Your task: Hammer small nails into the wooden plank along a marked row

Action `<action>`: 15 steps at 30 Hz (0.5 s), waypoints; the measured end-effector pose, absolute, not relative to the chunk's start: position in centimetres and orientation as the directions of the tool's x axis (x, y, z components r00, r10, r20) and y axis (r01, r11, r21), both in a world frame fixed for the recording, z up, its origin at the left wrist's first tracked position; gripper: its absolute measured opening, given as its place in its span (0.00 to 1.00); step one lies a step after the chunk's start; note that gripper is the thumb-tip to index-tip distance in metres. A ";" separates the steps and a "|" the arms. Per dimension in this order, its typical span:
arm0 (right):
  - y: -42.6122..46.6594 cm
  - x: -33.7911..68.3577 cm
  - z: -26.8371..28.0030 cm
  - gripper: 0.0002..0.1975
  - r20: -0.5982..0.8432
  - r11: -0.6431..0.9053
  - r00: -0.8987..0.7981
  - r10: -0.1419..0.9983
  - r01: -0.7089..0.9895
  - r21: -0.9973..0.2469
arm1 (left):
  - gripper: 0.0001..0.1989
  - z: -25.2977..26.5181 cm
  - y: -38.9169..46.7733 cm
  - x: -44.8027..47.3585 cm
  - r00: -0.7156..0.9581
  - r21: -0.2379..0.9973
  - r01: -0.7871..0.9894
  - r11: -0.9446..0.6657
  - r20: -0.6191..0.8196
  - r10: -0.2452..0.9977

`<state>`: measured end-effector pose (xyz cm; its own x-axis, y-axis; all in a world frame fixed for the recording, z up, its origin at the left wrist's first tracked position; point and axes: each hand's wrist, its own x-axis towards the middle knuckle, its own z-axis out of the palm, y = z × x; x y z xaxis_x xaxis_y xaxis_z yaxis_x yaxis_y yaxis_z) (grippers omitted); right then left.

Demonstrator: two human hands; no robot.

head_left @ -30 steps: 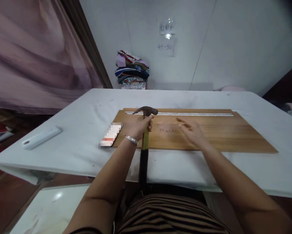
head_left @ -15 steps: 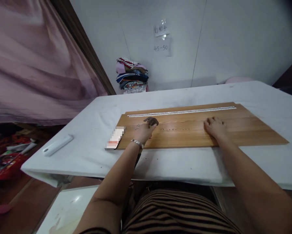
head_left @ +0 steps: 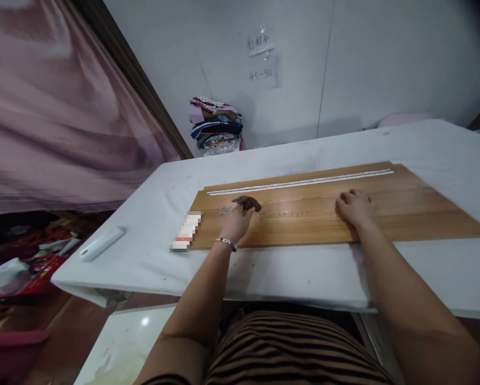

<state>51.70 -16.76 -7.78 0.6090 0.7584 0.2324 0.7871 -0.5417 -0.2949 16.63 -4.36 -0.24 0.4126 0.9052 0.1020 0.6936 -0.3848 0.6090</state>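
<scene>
My left hand (head_left: 236, 223) is closed around a claw hammer just behind its dark metal head (head_left: 248, 203); the handle is hidden under my hand and forearm. The hammer is over the left part of a wood-grain board (head_left: 320, 230). Beside my left fingers, a small heap of thin nails (head_left: 225, 210) lies on the board. A line of small dark dots (head_left: 286, 214), nails or holes, runs to the right of the hammer. My right hand (head_left: 355, 206) rests on the board beyond that line, fingers apart and slightly bent, holding nothing.
Two white strips (head_left: 304, 182) lie along the board's far edge. A blurred-out phone (head_left: 187, 232) overlaps its left end. A white handle-like object (head_left: 102, 244) lies on the white-covered table (head_left: 143, 214). Folded clothes (head_left: 216, 125) are stacked by the wall.
My left hand and the hammer have shifted slightly, and the hammer's handle has gone out of sight. My right hand stays on the board. The whole view has tilted a little.
</scene>
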 end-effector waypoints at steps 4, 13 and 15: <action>-16.8 51.7 -7.7 0.19 0.221 -0.541 0.612 0.759 0.782 -0.310 | 0.13 -0.2 -4.5 17.1 0.444 0.590 0.700 -0.403 0.083 0.892; -16.9 52.0 -7.8 0.19 0.207 -0.529 0.612 0.763 0.776 -0.344 | 0.10 0.1 -4.5 17.8 0.530 0.598 0.655 -0.462 0.071 0.845; -16.9 52.0 -7.8 0.20 0.208 -0.528 0.610 0.765 0.778 -0.341 | 0.11 0.4 -4.5 17.7 0.509 0.598 0.677 -0.430 0.041 0.860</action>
